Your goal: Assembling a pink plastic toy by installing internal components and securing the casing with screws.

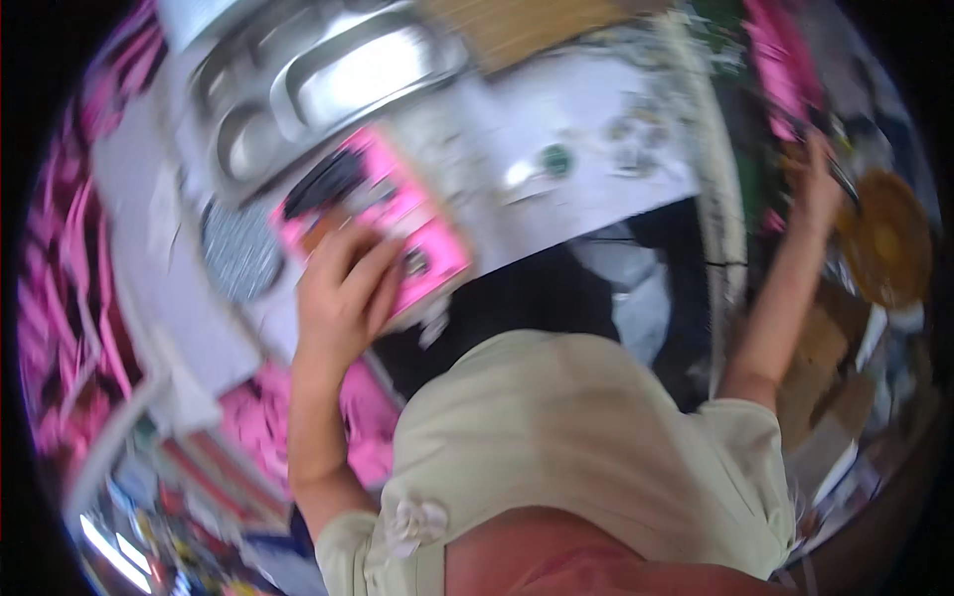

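Note:
On the white tabletop at the left lies a bright pink block (449, 260) with pale sides. My left hand (343, 283) is closed over its near left part, fingers bent onto the top. A black, curved object (326, 184) rests on the block just beyond my fingers, and a small dark metal piece (415, 262) sits beside them. An orange-brown bit shows at my fingertips, too blurred to name. My right hand (817, 189) is stretched far out to the right, fingers bent. A thin dark object (843, 182) shows against it; blur hides what it is.
Beyond the block stands a metal compartment tray (268, 114), with a round grey disc (241, 248) nearer. A brown board (527, 30) lies at the back. Small clear pieces and a green round item (556, 159) are on the table. An amber round dish (886, 238) is beside my right arm.

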A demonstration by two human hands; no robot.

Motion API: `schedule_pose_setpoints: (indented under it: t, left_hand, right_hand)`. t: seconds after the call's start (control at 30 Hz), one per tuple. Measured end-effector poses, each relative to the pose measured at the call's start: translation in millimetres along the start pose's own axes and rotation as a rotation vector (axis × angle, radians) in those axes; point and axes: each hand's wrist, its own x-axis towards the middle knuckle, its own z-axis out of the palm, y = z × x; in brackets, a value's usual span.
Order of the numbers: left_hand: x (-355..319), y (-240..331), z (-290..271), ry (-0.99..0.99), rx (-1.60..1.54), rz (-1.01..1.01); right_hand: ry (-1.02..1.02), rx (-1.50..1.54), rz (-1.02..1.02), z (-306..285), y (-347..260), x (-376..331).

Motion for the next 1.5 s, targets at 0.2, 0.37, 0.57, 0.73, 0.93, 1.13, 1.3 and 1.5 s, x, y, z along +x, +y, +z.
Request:
schedule_pose_setpoints:
  t: [0.2,0.37,0.57,0.73,0.93,1.13,1.3,1.5]
  left_hand:
    - [-35.3,-0.5,-8.2,0.185,-0.064,-0.136]
    - [-22.4,0.2,-0.2,0.043,0.034,-0.017]
    - [-19.6,-5.7,0.4,-0.007,0.039,-0.019]
    - [-23.4,-5.9,2.3,0.032,0.014,-0.038]
    - [-19.9,-9.2,4.9,0.153,0.085,-0.065]
    - [-5.6,-7.7,6.4,0.134,0.239,-0.161]
    - [-4.7,-5.3,9.7,0.147,0.236,-0.178]
    - [-3.4,-6.2,11.9,0.154,0.28,-0.153]
  right_hand:
    - [-0.527,0.446,0.165,-23.0,11.0,-60.6]
    - [-0.563,-0.055,-0.167,90.2,-22.7,-178.8]
    - [-1.135,-0.058,-0.602,205.2,-51.6,-258.8]
    - [-1.047,-0.185,-0.871,241.3,-58.5,-276.8]
    - [-1.051,-0.529,-0.937,258.5,-70.2,-282.9]
    - [-1.044,-0.617,-1.031,260.5,-76.0,-288.1]
    - [-1.005,-0.614,-1.052,258.9,-72.9,-291.4]
    - [-1.141,-0.426,-0.781,261.3,-66.5,-280.6]
